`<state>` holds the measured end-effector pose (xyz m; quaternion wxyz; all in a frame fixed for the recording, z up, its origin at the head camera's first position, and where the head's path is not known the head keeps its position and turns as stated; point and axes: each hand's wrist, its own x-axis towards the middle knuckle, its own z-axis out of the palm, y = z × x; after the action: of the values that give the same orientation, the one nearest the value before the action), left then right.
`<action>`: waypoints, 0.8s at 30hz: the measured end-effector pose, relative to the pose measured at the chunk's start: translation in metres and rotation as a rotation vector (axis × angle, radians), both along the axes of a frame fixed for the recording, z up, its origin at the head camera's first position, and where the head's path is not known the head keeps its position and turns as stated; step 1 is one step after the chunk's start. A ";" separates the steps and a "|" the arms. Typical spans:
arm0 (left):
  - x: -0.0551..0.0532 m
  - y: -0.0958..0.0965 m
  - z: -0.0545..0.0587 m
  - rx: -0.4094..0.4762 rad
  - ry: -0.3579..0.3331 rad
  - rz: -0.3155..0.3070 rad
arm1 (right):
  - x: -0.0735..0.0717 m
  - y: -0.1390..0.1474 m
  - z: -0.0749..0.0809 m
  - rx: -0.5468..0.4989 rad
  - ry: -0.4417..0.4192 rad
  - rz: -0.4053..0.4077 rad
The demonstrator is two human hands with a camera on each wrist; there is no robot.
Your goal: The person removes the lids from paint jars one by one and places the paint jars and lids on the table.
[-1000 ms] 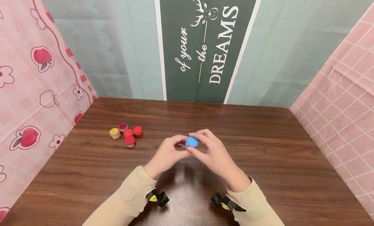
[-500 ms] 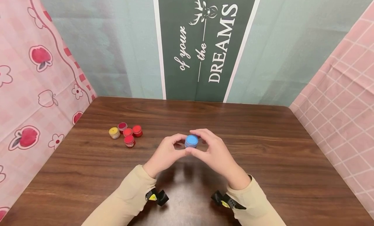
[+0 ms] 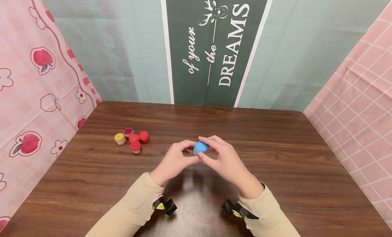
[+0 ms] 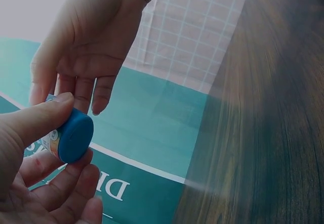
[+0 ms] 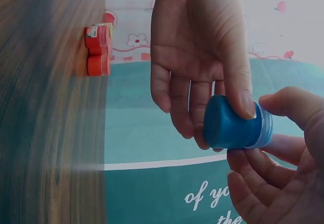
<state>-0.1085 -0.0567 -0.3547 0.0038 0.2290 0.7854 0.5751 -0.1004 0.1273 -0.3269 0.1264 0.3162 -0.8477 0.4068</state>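
A small blue paint jar (image 3: 200, 147) is held between both hands above the table, its blue top facing the head camera. My left hand (image 3: 176, 160) grips the jar's body, with the thumb (image 4: 48, 113) across its side in the left wrist view. From the other side, my right hand (image 3: 226, 158) pinches the clear lid end with thumb and fingers. In the right wrist view the blue jar (image 5: 233, 127) lies between the two thumbs, and the right thumb (image 5: 288, 102) is at the clear rim.
Several small jars stand grouped at the left of the brown wooden table (image 3: 269, 145): a yellow jar (image 3: 120, 139), a dark red jar (image 3: 128, 132) and red jars (image 3: 136, 147). Printed cloth hangs behind and on both sides.
Half a second ago the right fingers and thumb had loosened from the lid; now they are back at its rim. The left hand keeps its hold, and the jar is tilted slightly.
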 end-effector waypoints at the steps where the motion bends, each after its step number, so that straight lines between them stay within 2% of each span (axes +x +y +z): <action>1: 0.000 0.000 0.000 0.001 -0.003 0.000 | 0.000 0.000 0.000 0.003 0.001 0.002; 6: 0.001 -0.001 0.002 0.002 -0.007 0.003 | 0.000 -0.001 0.001 -0.004 -0.002 -0.011; 15: 0.003 0.002 0.003 0.023 -0.011 -0.001 | 0.002 -0.002 -0.002 0.017 -0.034 -0.130; 24: 0.003 0.002 0.003 0.003 -0.009 0.004 | 0.000 -0.001 -0.004 0.007 -0.027 -0.013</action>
<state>-0.1056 -0.0551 -0.3519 0.0060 0.2247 0.7849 0.5774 -0.1003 0.1263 -0.3307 0.1166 0.3054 -0.8527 0.4074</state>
